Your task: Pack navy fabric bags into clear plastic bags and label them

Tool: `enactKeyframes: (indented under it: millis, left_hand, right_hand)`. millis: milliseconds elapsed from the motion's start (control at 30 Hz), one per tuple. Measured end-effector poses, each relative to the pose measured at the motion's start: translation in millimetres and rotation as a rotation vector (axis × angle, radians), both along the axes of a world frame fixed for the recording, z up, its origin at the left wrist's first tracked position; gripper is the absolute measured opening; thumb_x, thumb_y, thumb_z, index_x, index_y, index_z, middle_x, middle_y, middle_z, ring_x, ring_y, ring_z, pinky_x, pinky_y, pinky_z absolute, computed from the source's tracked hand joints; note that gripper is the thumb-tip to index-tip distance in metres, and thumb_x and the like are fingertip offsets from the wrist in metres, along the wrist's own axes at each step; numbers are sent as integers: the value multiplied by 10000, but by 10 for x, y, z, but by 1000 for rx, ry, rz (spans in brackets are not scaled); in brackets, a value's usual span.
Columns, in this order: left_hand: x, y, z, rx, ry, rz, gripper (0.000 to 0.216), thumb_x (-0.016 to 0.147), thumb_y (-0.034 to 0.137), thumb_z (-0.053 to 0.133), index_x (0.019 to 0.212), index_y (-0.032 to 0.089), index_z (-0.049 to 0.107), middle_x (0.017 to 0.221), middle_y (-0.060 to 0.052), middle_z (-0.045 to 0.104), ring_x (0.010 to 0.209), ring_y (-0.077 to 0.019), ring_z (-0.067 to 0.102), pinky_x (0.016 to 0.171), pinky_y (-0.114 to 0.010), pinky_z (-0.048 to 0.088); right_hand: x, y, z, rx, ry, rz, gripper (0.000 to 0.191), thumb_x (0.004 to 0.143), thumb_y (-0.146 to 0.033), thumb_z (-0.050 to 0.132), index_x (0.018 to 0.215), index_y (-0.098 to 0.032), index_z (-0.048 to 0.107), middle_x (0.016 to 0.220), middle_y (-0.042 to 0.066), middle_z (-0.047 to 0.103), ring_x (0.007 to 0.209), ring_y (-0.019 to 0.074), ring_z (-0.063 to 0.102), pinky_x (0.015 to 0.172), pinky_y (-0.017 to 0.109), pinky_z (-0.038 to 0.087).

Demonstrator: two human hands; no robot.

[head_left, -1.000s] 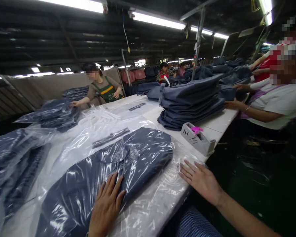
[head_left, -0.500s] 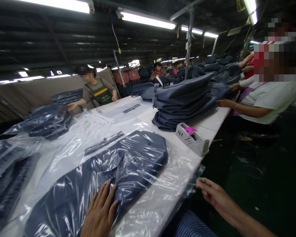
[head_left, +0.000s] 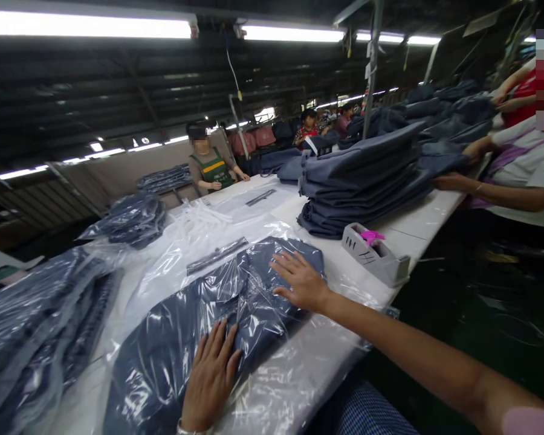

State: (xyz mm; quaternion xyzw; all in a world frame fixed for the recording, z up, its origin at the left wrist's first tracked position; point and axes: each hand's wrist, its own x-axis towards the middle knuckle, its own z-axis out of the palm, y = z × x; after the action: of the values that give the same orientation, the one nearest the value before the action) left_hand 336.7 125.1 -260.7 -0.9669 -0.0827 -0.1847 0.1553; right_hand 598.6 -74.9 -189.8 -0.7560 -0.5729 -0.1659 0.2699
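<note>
A dark blue bag (head_left: 172, 326) in clear plastic wrap lies flat on the white table in front of me. My left hand (head_left: 212, 371) rests on its near side, fingers stretched out over the plastic. Farther along, my right hand (head_left: 301, 281) lies on the bag's right end with its fingers spread. Neither hand grips anything. Loose clear plastic (head_left: 272, 386) reaches from the bag toward the table's near edge.
A tall stack of blue bags (head_left: 353, 181) stands behind, beside a grey box (head_left: 376, 257) holding something pink. More wrapped bags (head_left: 40, 326) lie at left. A co-worker in a green apron (head_left: 215, 169) stands across the table; others are at right.
My right hand has come from beyond the table's edge onto the bag's right end, its fingers now spread. My left hand stays on the bag. The view has turned a little left.
</note>
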Motion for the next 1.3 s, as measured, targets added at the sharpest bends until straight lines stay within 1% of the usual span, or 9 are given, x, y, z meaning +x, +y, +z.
enactKeyframes:
  millis: [100,233,333,467,667,800,1000,1133,1300]
  left_hand:
    - [2,-9,-6,-13,-9,-2,621,946,383,464,1517,260,254,1580,-82,302,1442,-269,308,1153,-486,315]
    - [-20,-117,46,-91,-10,40,610,944,388,477,1508,265,281,1580,-82,303,1445,-279,301,1159,-508,305]
    - [-88,-210,159,-164,-31,131,604,943,422,473,1495,233,319,1577,-108,303,1453,-290,278,1162,-524,300]
    - [-307,-150,260,-169,-96,479,611,949,466,438,1500,231,314,1593,-129,253,1478,-336,181,1171,-614,200]
    - [-687,-66,131,-240,-212,710,683,926,529,459,1515,241,269,1565,-156,316,1447,-372,263,1116,-644,279]
    - [-727,73,31,-286,-174,670,674,937,516,447,1523,260,232,1547,-117,369,1404,-298,376,1117,-551,351]
    - [-749,140,-45,-37,-177,572,614,944,411,472,1511,283,273,1575,-91,313,1447,-311,289,1140,-553,298]
    - [-902,111,-60,87,-52,360,632,935,394,496,1512,274,267,1589,-68,283,1460,-265,266,1168,-452,258]
    - [-1022,223,39,136,95,135,759,872,613,502,1511,278,266,1582,-80,297,1439,-280,310,1171,-455,220]
  right_hand:
    - [278,234,-325,-143,-33,-91,630,934,-564,490,1440,-190,459,1515,126,404,1439,323,261,1176,582,137]
    - [398,121,-676,-192,-8,-194,595,947,-577,439,1440,-243,462,1544,102,361,1436,352,249,1146,622,123]
    - [390,40,-801,-174,1,-192,573,960,-543,403,1447,-246,450,1563,96,326,1442,348,227,1135,619,132]
    - [486,98,-950,-138,-21,-137,653,954,-571,311,1485,-198,391,1588,125,255,1449,364,188,1119,637,127]
    - [497,40,-991,-153,-101,-138,671,974,-570,224,1495,-175,375,1591,140,239,1445,351,215,1134,580,174]
    - [494,50,-980,-157,-154,-132,666,950,-619,293,1479,-231,404,1579,119,281,1404,360,311,1103,582,261]
    - [463,87,-1028,-69,-184,-165,594,958,-555,370,1443,-226,466,1548,125,348,1392,358,341,1089,574,297]
    - [418,-71,-1042,-43,-234,-22,576,961,-470,442,1492,-257,378,1562,89,328,1419,315,309,1131,546,257]
    - [467,-243,-937,-134,-283,232,742,908,-594,506,1532,-273,265,1580,76,288,1443,317,256,1150,563,201]
